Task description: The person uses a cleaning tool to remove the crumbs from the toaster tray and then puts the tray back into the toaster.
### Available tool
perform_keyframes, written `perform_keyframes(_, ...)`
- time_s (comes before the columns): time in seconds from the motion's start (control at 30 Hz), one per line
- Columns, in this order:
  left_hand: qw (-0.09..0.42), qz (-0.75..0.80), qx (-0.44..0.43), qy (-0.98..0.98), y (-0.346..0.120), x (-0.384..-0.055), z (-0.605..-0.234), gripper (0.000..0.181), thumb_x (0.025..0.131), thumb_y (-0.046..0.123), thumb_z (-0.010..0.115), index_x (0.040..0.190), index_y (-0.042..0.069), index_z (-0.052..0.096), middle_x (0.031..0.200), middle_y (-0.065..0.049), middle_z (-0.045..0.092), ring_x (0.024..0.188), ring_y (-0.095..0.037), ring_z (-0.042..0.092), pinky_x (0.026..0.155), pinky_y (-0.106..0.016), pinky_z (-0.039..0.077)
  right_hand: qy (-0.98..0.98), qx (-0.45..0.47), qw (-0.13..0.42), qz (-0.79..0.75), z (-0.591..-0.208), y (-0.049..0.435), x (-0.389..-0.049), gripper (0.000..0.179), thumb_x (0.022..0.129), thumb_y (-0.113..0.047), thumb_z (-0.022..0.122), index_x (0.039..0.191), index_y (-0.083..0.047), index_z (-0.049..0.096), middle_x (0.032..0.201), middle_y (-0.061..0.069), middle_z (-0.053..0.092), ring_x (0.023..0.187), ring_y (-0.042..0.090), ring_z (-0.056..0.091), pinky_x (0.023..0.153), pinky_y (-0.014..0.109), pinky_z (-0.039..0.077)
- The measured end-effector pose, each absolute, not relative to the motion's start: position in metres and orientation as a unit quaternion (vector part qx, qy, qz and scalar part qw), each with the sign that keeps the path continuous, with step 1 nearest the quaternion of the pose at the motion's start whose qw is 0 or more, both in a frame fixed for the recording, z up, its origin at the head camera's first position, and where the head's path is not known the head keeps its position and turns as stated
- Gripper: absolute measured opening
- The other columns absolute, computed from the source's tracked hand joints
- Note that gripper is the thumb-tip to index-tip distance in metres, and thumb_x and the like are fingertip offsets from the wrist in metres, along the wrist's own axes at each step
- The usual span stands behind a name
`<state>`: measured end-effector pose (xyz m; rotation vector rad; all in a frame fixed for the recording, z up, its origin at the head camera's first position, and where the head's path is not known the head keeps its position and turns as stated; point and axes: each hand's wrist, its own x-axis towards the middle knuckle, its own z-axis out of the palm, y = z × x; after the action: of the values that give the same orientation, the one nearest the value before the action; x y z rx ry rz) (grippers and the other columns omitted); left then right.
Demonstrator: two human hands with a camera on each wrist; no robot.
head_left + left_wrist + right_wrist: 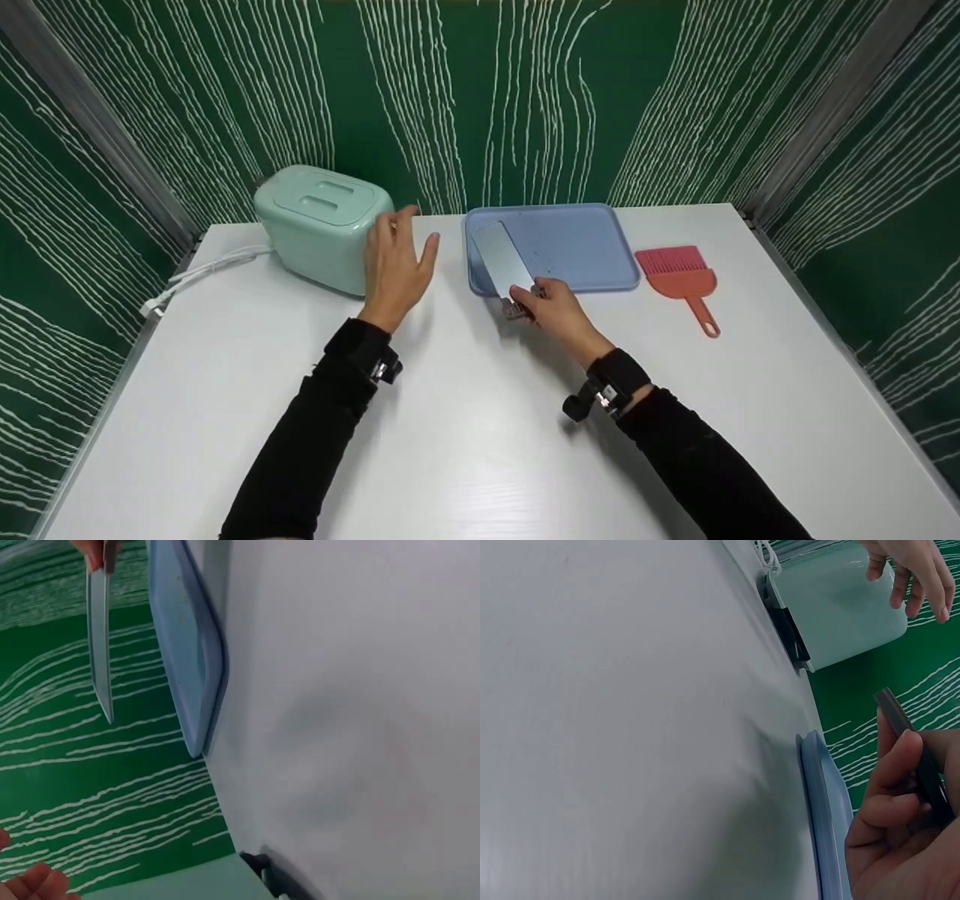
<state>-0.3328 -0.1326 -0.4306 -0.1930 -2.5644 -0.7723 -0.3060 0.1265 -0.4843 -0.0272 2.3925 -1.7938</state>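
A mint-green toaster (322, 217) stands at the back left, its lid showing two recessed grips. My left hand (396, 259) is at its right end with fingers spread, holding nothing; whether it touches the toaster I cannot tell. My right hand (553, 309) grips the dark end of a flat, rectangular metal crumb tray (501, 255). This metal piece slants over the left part of a blue tray (592, 247), on which small dark crumbs lie. In the right wrist view, curled fingers (889, 817) and thumb hold the dark end.
Right of the blue tray lies a red brush with an orange handle (684, 281). A white cord and plug (210, 266) trail from the toaster towards the table's left edge. Green panels (480, 97) with pale wavy lines enclose the white table (465, 450) at the back and sides.
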Motion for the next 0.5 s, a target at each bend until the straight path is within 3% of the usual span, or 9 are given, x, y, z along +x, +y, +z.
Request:
perform_keyframes(0.27,0.273,-0.221,-0.048,-0.935,-0.162,-0.343,-0.415,0.06,0.11,0.044,0.059,0.16,0.013,0.047,0.151,-0.021,0.044,0.133,-0.039,0.044,0.1,-0.053,0.042,0.801,-0.006,0.088,-0.593,-0.487,0.124,-0.306,0.036,0.107,-0.03,0.068,0.08,-0.013,0.052,0.068,-0.005,0.059,0.06,0.01,0.051,0.056,0.022,0.041)
perform_keyframes(0.5,0.288,-0.183,-0.034,-0.939,-0.188,-0.353,-0.414,0.061,0.108,0.043,0.063,0.16,0.016,0.047,0.157,-0.024,0.041,0.145,-0.041,0.039,0.104,-0.059,0.033,0.797,-0.007,0.108,-0.594,-0.491,0.122,-0.307,0.038,0.107,-0.03,0.069,0.08,-0.013,0.048,0.07,-0.005,0.057,0.061,0.01,0.053,0.057,0.023,0.043)
